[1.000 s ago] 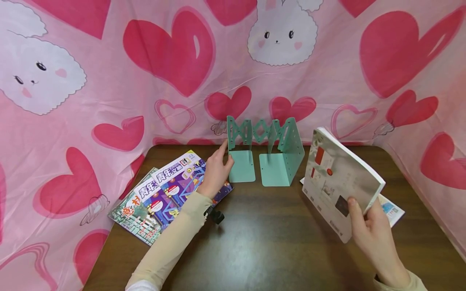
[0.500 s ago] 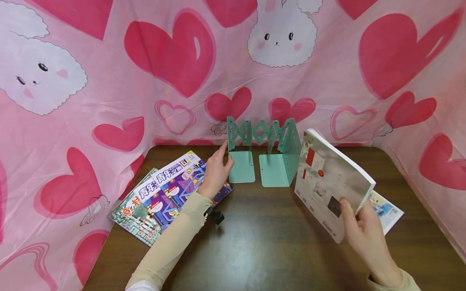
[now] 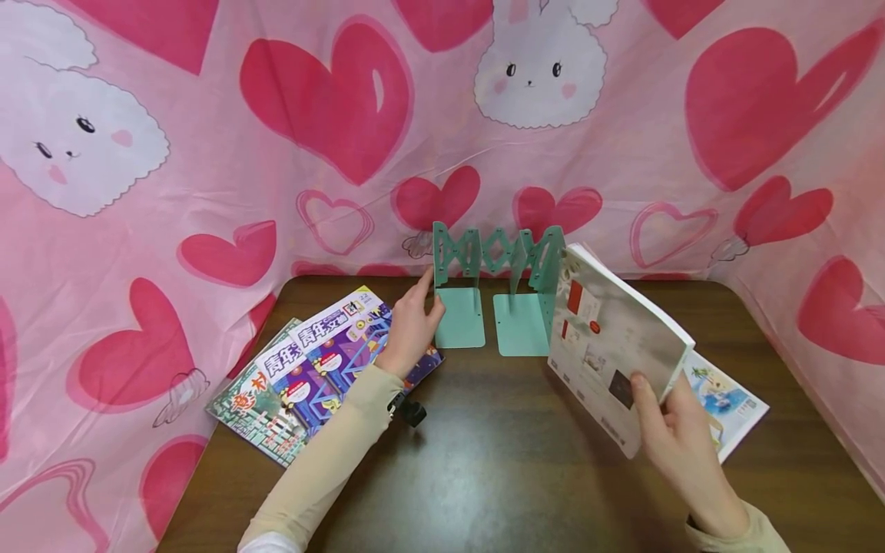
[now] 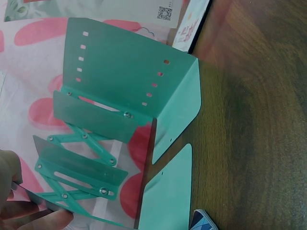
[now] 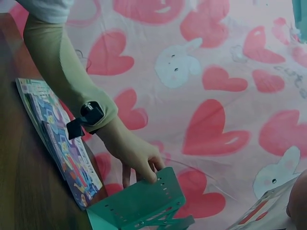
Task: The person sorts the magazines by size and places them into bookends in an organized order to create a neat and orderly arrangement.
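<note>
A mint-green expandable bookend (image 3: 459, 319) stands at the back of the table, its two end plates joined by a folding lattice. My left hand (image 3: 411, 326) grips the left end plate; in the right wrist view the thumb and fingers of the left hand (image 5: 132, 148) lie on either side of its edge. My right hand (image 3: 681, 445) holds a magazine (image 3: 608, 338) by its lower right corner, thumb on the grey back cover. The magazine is tilted upright above the table and overlaps the bookend's right end plate (image 4: 124, 67) in the head view.
Overlapping magazines (image 3: 304, 384) with purple and green covers lie on the left of the dark wooden table (image 3: 484, 476). Another magazine (image 3: 736, 403) lies flat at the right, partly behind the held one. A pink heart-patterned cloth (image 3: 442, 100) hangs close behind the table.
My right hand has carried the magazine leftward toward the bookend, uncovering more of the magazine lying at the right. My left hand has stayed at the left end plate.
</note>
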Demonstrator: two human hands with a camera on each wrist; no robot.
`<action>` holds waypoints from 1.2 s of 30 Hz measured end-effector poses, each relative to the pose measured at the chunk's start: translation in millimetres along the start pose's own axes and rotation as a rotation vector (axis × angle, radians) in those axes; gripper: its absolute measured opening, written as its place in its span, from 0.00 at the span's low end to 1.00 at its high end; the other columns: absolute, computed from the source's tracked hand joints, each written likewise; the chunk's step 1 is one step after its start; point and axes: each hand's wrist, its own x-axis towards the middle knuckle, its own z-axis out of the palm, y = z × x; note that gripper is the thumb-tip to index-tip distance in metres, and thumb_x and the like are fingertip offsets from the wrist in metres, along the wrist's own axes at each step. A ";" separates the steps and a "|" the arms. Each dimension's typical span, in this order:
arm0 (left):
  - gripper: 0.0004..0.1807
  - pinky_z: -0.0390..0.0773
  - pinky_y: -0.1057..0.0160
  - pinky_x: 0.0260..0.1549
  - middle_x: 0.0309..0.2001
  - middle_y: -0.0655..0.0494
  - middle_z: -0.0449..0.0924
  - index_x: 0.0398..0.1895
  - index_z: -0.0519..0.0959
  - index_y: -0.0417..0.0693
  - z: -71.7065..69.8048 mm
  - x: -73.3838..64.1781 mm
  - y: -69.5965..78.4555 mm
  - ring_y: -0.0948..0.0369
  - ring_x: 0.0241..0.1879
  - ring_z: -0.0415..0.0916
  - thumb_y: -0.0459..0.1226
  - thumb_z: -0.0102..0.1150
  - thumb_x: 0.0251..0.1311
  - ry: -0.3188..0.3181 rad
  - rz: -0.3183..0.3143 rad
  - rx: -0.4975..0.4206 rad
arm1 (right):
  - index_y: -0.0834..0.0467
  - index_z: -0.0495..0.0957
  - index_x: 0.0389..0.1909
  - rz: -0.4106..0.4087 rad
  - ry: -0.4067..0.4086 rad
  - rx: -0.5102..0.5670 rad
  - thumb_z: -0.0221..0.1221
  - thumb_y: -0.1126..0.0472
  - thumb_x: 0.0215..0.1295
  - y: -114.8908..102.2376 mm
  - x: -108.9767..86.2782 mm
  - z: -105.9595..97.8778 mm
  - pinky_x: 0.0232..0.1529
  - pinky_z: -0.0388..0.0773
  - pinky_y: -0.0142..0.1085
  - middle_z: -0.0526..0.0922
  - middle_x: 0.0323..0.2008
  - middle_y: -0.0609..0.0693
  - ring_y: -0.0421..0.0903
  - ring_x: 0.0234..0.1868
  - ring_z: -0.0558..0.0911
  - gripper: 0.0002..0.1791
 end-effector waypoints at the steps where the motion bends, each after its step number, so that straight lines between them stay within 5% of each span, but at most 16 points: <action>1: 0.32 0.79 0.47 0.60 0.64 0.40 0.80 0.78 0.67 0.43 -0.1 0.0 -0.2 0.46 0.61 0.80 0.35 0.57 0.72 0.003 0.002 0.003 | 0.68 0.73 0.65 -0.003 -0.003 0.005 0.52 0.75 0.75 -0.4 0.6 1.1 0.45 0.77 0.18 0.78 0.53 0.22 0.22 0.49 0.80 0.20; 12: 0.31 0.79 0.47 0.60 0.64 0.40 0.80 0.78 0.67 0.43 -1.4 0.2 1.3 0.46 0.61 0.80 0.35 0.56 0.72 0.003 0.006 0.002 | 0.68 0.74 0.65 -0.027 -0.001 0.027 0.52 0.75 0.74 -6.4 6.9 8.8 0.44 0.78 0.19 0.80 0.54 0.26 0.23 0.49 0.81 0.20; 19: 0.31 0.79 0.47 0.60 0.64 0.39 0.80 0.78 0.67 0.42 -0.7 0.4 -0.4 0.46 0.60 0.81 0.35 0.56 0.73 0.003 0.013 0.002 | 0.64 0.70 0.70 -0.010 -0.044 0.004 0.52 0.72 0.77 -10.0 13.7 9.0 0.46 0.76 0.18 0.81 0.61 0.65 0.22 0.52 0.78 0.23; 30: 0.32 0.80 0.47 0.59 0.63 0.40 0.81 0.78 0.66 0.44 0.4 -0.6 -0.7 0.46 0.59 0.81 0.36 0.56 0.72 -0.003 0.005 0.001 | 0.61 0.68 0.73 0.012 -0.069 -0.027 0.51 0.66 0.79 -7.7 29.0 11.7 0.48 0.75 0.20 0.79 0.64 0.65 0.26 0.55 0.78 0.24; 36: 0.32 0.79 0.46 0.60 0.64 0.40 0.80 0.79 0.66 0.44 -0.4 -0.4 -0.2 0.45 0.60 0.81 0.36 0.56 0.73 -0.002 0.000 0.000 | 0.60 0.67 0.74 0.033 -0.070 -0.028 0.50 0.64 0.81 -6.4 36.7 16.1 0.48 0.74 0.19 0.79 0.65 0.65 0.48 0.58 0.83 0.24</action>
